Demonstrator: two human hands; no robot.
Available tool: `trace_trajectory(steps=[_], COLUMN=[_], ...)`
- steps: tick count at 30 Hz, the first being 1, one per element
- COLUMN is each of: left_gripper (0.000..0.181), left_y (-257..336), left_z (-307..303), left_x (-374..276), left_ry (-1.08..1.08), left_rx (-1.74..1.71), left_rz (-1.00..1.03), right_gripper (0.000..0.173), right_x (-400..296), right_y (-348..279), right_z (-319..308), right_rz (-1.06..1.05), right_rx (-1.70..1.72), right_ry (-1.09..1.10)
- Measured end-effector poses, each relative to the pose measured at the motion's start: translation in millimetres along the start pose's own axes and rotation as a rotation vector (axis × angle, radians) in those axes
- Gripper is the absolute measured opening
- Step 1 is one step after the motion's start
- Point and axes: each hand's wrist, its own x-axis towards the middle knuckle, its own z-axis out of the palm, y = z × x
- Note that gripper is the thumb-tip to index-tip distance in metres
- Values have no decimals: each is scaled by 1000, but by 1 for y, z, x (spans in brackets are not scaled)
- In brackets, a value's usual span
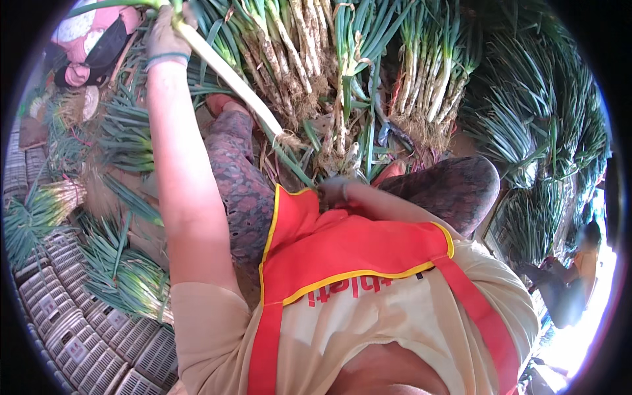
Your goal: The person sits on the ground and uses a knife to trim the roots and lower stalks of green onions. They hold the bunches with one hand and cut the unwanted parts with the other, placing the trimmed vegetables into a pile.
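My left hand (169, 38), in a pale glove with a teal cuff, is stretched to the upper left. It grips a large green onion (232, 79) by the upper stalk; the smooth white shank slants down to a tuft of roots. Low over my lap, by the edge of my red apron (345, 247), is my right hand (334, 191). It is blurred, and its fingers are hard to make out. Before me are a bundle of soil-stained green onions (276, 59), roots downward, and another bundle (429, 89) to its right. Loose stalks and leaf scraps (316, 136) lie between my legs.
Green onions are heaped along the right side (533, 108). Grey plastic crates (94, 340) stand at lower left, with onion bunches (131, 276) beside them. A person (582, 276) is at the right edge; pink and black clothing (94, 44) shows at upper left.
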Motion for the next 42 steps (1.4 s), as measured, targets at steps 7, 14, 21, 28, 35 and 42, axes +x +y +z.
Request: trace_trajectory(steps=[7, 14, 21, 28, 35, 42], left_gripper=[25, 24, 21, 24, 27, 36], left_y=[-6, -28, -51, -74, -61, -64], left_z=[50, 63, 66, 112, 102, 104], left_x=[-42, -39, -55, -71, -73, -74], left_ry=[117, 11, -34, -15, 45, 83], left_rx=[-222, -166, -71, 149, 238, 211], left_rz=[-22, -254, -287, -236, -172, -165], right_gripper=[56, 36, 23, 34, 58, 48], right_x=[7, 103, -103, -102, -100, -102], right_y=[36, 131, -42, -77, -77, -140], right_z=[-95, -84, -156, -118, -159, -299], right_rz=[358, 461, -515, -551, -563, -390], right_rx=[279, 926, 1601, 1105, 778, 378], right_ry=[1253, 1099, 965, 1012, 1092, 1431])
